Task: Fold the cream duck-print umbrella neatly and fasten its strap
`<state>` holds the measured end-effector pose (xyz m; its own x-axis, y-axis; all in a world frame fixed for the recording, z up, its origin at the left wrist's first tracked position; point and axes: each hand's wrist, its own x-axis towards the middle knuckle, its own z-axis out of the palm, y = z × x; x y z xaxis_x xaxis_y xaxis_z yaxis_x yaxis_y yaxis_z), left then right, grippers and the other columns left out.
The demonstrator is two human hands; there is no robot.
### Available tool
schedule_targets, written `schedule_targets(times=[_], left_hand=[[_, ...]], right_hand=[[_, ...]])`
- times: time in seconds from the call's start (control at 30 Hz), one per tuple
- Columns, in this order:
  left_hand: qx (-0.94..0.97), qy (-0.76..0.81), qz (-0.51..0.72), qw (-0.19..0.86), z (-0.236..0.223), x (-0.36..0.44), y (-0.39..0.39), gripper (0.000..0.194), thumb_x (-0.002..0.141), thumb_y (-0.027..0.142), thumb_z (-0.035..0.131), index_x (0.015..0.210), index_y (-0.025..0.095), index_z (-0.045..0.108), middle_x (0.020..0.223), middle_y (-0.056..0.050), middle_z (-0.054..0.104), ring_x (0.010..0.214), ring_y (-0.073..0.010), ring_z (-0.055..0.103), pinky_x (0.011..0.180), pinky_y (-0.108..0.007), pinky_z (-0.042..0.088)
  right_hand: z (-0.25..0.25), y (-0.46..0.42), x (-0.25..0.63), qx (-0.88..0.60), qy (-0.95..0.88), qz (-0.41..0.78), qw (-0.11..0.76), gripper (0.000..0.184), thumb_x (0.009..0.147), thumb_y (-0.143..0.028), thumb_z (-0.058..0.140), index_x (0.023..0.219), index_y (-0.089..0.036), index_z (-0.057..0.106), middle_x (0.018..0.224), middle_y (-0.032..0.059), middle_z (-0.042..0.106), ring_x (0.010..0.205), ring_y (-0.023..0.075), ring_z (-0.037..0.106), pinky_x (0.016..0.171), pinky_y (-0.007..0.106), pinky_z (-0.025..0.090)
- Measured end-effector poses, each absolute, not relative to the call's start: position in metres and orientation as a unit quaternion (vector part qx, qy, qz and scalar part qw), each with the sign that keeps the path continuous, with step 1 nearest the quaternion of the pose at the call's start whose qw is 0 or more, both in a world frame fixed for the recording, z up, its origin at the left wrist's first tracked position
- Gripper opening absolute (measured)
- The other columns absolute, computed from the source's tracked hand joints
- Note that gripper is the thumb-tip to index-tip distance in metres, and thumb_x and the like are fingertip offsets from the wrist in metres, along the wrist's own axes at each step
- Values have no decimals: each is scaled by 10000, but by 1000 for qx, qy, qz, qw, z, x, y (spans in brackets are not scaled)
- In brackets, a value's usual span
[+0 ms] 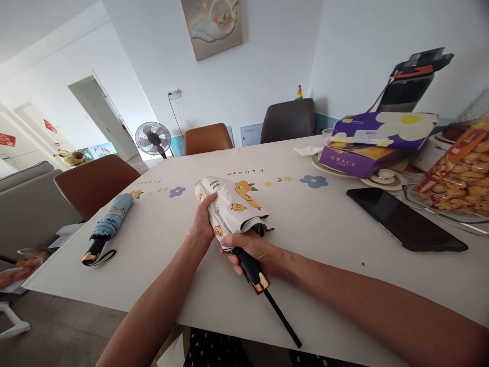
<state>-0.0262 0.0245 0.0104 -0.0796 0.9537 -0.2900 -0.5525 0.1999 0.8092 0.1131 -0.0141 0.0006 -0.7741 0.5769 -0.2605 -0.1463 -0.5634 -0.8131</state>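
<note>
A folded white umbrella (233,206) with yellow duck prints lies slantwise over the table, its black handle with a gold end (250,270) pointing toward me. A black strap (282,318) trails from that end. My left hand (204,219) is closed around the left side of the canopy, thumb on top. Near the handle, my right hand (254,250) grips the umbrella where the cloth meets the handle. The canopy is gathered but its folds hang loose at the right. Off to the left rests a second umbrella (112,219), blue and rolled up, with a black and gold handle.
The white table (164,270) has a printed flower border. A black tablet (405,219) lies at the right, before purple boxes (351,160), a bag of cookies (458,173) and a dark bottle (407,89). Chairs (210,138) and a fan (153,137) stand beyond.
</note>
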Motion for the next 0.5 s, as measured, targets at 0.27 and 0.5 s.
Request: schedule_targets(times=[0.27,0.5], left_hand=[[218,514,656,508,1,-66,49,285,654,344,613,859,146,595,849,-93,667,800,-245,639,727,-372,529],[276,616,710,202,3,-78,45,350,621,145,575,961,199,512,1035,-36,591,1004,-152,548,884,-300,423]], right_hand=[[1,-10,116,-229,-378,884,150,155,737,-244,609,787,-144,502,666,-18,463,445,37,395,340,146,383],[-2,-4,120,-196,-344,909,134,196,754,-257,620,854,-154,487,687,-17,462,458,34,418,386,143,423]])
